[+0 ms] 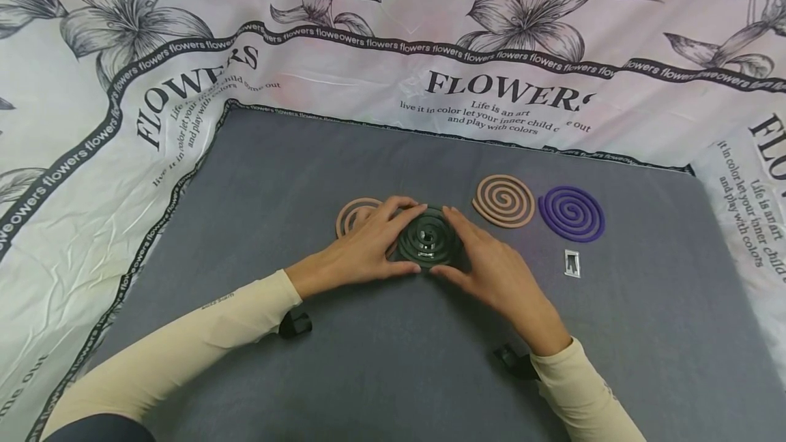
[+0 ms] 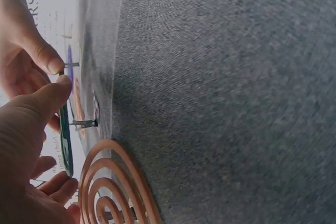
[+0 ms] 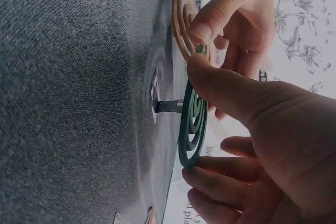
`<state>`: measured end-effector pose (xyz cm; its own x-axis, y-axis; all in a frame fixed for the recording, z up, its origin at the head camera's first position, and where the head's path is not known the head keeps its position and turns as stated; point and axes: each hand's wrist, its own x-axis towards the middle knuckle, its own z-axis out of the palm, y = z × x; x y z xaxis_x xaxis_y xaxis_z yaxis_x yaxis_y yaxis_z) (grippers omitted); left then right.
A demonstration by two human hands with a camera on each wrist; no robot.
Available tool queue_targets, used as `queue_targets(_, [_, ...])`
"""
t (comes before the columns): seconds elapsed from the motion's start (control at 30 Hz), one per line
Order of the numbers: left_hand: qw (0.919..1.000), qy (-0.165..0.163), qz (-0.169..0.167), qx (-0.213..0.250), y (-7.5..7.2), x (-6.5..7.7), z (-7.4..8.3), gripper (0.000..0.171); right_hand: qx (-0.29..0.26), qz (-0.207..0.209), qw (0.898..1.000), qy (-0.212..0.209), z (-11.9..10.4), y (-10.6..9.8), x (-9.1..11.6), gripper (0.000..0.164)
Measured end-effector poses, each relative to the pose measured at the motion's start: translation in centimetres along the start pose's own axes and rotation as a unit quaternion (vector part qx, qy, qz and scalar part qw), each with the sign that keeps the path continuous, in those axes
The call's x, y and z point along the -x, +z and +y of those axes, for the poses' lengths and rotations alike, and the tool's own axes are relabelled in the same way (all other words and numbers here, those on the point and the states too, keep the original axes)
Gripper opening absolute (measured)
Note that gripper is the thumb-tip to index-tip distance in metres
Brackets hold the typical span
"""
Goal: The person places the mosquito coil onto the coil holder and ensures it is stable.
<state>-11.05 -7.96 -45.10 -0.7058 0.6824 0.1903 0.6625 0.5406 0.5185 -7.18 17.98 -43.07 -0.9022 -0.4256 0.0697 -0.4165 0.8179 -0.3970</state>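
Note:
A dark green mosquito coil (image 1: pixel 410 241) lies level a little above the grey table, between the two hands. My left hand (image 1: pixel 362 245) grips its left edge with thumb and fingers. On the opposite edge, my right hand (image 1: pixel 500 266) holds it the same way, and the thumbs nearly meet at the near side. Under the coil's middle, a small metal stand (image 3: pixel 169 106) rises from its flat base on the table, as the right wrist view shows. A tan coil (image 1: pixel 340 221) beside my left hand is partly hidden by it.
Behind and right of my right hand lie another tan coil (image 1: pixel 503 201) and a purple coil (image 1: pixel 572 213). A flat metal stand (image 1: pixel 572 264) rests in front of the purple one. Flower-printed cloth (image 1: pixel 368 87) borders the table's back and sides.

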Motion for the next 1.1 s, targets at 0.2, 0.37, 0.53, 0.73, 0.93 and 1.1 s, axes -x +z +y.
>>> queue_targets(0.2, [0.9999, -0.013, -0.009, -0.007, 0.13, 0.1, 0.07, 0.097, 0.002, -0.002, 1.0, -0.001, 0.1, 0.13, 0.0, 0.1])
queue_targets(0.37, [0.9997, -0.012, -0.008, -0.017, 0.25, -0.07, 0.07, 0.096, 0.002, -0.001, 1.0, 0.001, 0.23, 0.12, -0.12, 0.099])
queue_targets(0.53, [0.9995, -0.012, -0.011, -0.027, 0.34, -0.23, 0.11, 0.097, 0.002, -0.004, 1.0, 0.001, 0.34, 0.21, -0.22, 0.099])
queue_targets(0.73, [0.9993, -0.014, -0.014, -0.032, 0.45, -0.42, 0.16, 0.098, 0.005, -0.009, 1.0, 0.005, 0.57, 0.29, -0.31, 0.099])
queue_targets(0.93, [0.999, -0.021, -0.015, -0.037, 0.55, -0.54, 0.22, 0.098, 0.004, -0.012, 1.0, 0.005, 0.72, 0.18, -0.29, 0.099])
queue_targets(1.1, [0.9986, -0.021, -0.012, -0.048, 0.79, -0.62, 0.26, 0.097, 0.003, -0.017, 1.0, 0.001, 0.91, 0.02, -0.35, 0.099])
